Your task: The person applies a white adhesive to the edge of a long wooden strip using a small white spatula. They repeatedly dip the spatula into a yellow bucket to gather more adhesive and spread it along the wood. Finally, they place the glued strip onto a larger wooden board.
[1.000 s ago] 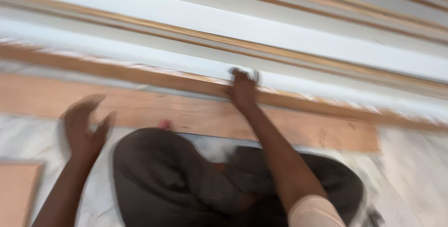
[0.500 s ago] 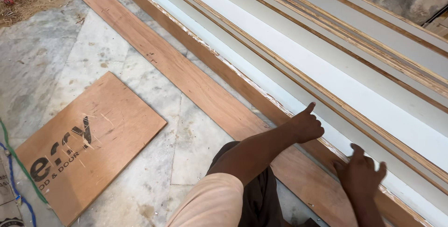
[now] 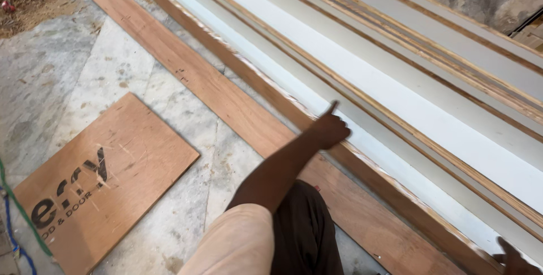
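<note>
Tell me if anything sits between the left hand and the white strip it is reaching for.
Nothing visible does. The left hand already rests at the brown edge of the white strip, one finger raised. The right hand shows only partly at the frame's corner, near the same strip.

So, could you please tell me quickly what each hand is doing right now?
Left hand: closed loosely, one finger raised, resting on the white laminated board, holding nothing.
Right hand: mostly out of view, cannot be told.

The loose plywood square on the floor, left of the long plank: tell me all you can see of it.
The plywood square is a thin reddish-brown sheet with dark printed lettering and pale scratches. It lies flat on the grey stone floor, turned cornerwise, its lower edge cut off by the frame. Neither hand touches it; green and blue cords run beside its left corner.
</note>
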